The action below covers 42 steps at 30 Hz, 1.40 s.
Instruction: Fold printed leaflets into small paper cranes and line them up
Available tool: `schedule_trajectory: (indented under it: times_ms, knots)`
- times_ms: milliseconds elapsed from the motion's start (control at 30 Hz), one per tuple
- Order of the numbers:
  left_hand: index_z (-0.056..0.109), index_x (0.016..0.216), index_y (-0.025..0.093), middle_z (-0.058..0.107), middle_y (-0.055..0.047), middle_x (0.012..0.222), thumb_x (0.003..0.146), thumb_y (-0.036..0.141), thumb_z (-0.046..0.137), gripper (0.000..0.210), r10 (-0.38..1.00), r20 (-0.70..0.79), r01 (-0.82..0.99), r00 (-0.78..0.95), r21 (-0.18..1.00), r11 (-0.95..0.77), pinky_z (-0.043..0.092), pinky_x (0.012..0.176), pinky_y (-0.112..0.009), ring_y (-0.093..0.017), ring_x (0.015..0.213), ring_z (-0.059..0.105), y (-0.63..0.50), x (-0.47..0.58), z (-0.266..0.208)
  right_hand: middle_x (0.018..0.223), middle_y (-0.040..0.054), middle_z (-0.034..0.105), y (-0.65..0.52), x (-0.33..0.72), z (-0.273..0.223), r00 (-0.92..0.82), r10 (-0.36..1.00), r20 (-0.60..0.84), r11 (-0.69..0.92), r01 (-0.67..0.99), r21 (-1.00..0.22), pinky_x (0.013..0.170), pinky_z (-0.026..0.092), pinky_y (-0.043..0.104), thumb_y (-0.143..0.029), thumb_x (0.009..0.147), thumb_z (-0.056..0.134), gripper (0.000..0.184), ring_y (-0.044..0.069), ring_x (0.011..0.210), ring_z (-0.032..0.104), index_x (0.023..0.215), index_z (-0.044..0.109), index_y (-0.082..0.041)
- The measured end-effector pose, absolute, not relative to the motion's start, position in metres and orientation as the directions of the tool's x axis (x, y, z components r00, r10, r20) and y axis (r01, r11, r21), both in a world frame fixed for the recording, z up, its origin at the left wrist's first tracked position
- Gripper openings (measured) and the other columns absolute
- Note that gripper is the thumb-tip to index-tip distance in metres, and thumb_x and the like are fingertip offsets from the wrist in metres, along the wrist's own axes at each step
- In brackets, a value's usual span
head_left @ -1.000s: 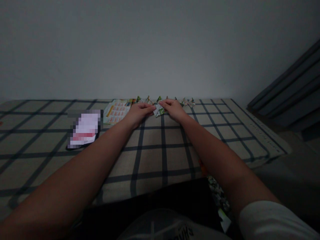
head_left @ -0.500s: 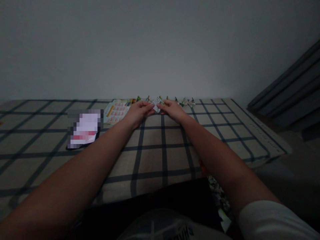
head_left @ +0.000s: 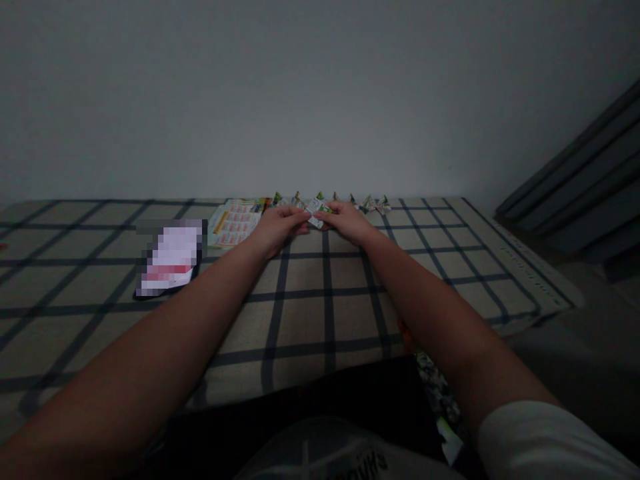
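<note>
Between my two hands, above the checked cloth, is a small folded piece of printed paper (head_left: pixel 317 215), white and green, turned corner-up. My left hand (head_left: pixel 285 222) pinches its left corner between thumb and fingers. The right side of it is pinched by my right hand (head_left: pixel 343 219). Behind my hands, several small folded paper pieces (head_left: pixel 370 202) with printed patterns stand in a row near the wall. Just left of my left hand lies a printed sheet (head_left: pixel 235 224) with orange and white blocks.
A phone (head_left: pixel 173 257) with a lit, pixelated screen lies on the left of the checked tablecloth (head_left: pixel 300 320). A grey wall (head_left: pixel 320 93) rises behind the table. Printed material (head_left: pixel 437 393) shows by my lap, below my right forearm. Dark ridged panels (head_left: pixel 590 167) stand at the right.
The folded paper has turned slightly between my fingers and shows more green on its right side. Both hands remain almost in the same place.
</note>
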State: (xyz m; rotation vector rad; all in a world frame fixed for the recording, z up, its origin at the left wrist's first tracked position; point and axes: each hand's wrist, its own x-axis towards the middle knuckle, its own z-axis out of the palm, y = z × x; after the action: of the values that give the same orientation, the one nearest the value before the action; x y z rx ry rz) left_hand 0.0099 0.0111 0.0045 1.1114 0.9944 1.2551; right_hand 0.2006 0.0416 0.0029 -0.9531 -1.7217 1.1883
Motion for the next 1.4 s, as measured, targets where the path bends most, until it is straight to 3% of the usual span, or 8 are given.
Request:
schedule_trajectory:
  times_ms: [133, 300, 533, 667, 933, 1167, 1400]
  knots:
    - [0.07, 0.073, 0.014, 0.069, -0.002, 0.072, 0.066, 0.028, 0.094, 0.029, 0.992, 0.124, -0.236, 0.014, 0.965, -0.117, 0.058, 0.07, -0.024, -0.01, 0.065, 0.064, 0.011, 0.009, 0.005, 0.077, -0.0007, 0.07, 0.036, 0.197, 0.006, -0.339, 0.924, 0.179, 0.214, 0.069, -0.974, 0.065, 0.054, 0.023, -0.033, 0.087, 0.076, 0.019, 0.011, 0.066, 0.063, 0.094, 0.067, -0.018]
    - [0.068, 0.071, 0.014, 0.069, -0.003, 0.072, 0.065, 0.029, 0.093, 0.03, 0.991, 0.128, -0.244, 0.036, 0.963, -0.115, 0.058, 0.072, -0.025, -0.011, 0.067, 0.065, 0.012, 0.009, 0.004, 0.07, 0.0022, 0.07, 0.034, 0.197, 0.008, -0.351, 0.923, 0.16, 0.231, 0.17, -0.958, 0.067, 0.053, 0.025, -0.029, 0.088, 0.076, 0.02, 0.012, 0.065, 0.064, 0.077, 0.066, -0.015]
    - [0.061, 0.067, 0.015, 0.064, 0.0, 0.065, 0.068, 0.026, 0.088, 0.029, 0.995, 0.098, -0.176, 0.035, 0.98, -0.091, 0.055, 0.062, -0.021, -0.009, 0.057, 0.06, 0.009, 0.012, 0.005, 0.064, 0.0009, 0.068, 0.033, 0.198, 0.01, -0.378, 0.912, 0.16, 0.277, 0.278, -0.92, 0.063, 0.047, 0.023, -0.024, 0.092, 0.07, 0.024, 0.012, 0.062, 0.062, 0.071, 0.064, -0.016]
    - [0.069, 0.077, 0.015, 0.07, -0.002, 0.077, 0.066, 0.032, 0.091, 0.029, 0.991, 0.101, -0.152, 0.084, 0.985, -0.088, 0.055, 0.063, -0.022, -0.01, 0.064, 0.064, 0.005, 0.013, 0.007, 0.064, 0.0009, 0.066, 0.027, 0.199, 0.015, -0.437, 0.884, 0.168, 0.324, 0.312, -0.893, 0.067, 0.048, 0.025, -0.025, 0.092, 0.069, 0.027, 0.012, 0.064, 0.061, 0.068, 0.065, -0.016]
    - [0.069, 0.07, 0.016, 0.067, -0.001, 0.07, 0.059, 0.049, 0.096, 0.044, 0.969, 0.246, -0.171, -0.011, 0.954, -0.245, 0.054, 0.06, -0.022, -0.011, 0.062, 0.061, 0.014, 0.008, 0.0, 0.072, 0.0018, 0.072, 0.024, 0.195, 0.017, -0.465, 0.871, 0.161, 0.267, 0.174, -0.948, 0.07, 0.053, 0.024, -0.024, 0.088, 0.072, 0.017, 0.011, 0.067, 0.064, 0.073, 0.069, -0.016]
    - [0.066, 0.068, 0.017, 0.064, -0.002, 0.07, 0.064, 0.055, 0.091, 0.046, 0.971, 0.238, -0.162, -0.011, 0.958, -0.236, 0.054, 0.062, -0.026, -0.013, 0.065, 0.059, 0.009, 0.011, 0.004, 0.066, 0.0011, 0.068, 0.02, 0.194, 0.022, -0.444, 0.884, 0.147, 0.269, 0.226, -0.936, 0.069, 0.053, 0.023, -0.02, 0.091, 0.07, 0.027, 0.011, 0.064, 0.062, 0.065, 0.064, -0.017]
    - [0.061, 0.062, 0.018, 0.06, 0.0, 0.066, 0.067, 0.045, 0.089, 0.039, 0.978, 0.191, -0.127, -0.082, 0.971, -0.201, 0.048, 0.063, -0.025, -0.013, 0.065, 0.056, 0.001, 0.011, 0.017, 0.068, 0.0009, 0.069, 0.024, 0.193, 0.016, -0.401, 0.896, 0.192, 0.284, 0.184, -0.941, 0.066, 0.051, 0.023, -0.029, 0.093, 0.068, 0.024, 0.011, 0.062, 0.061, 0.073, 0.066, -0.017]
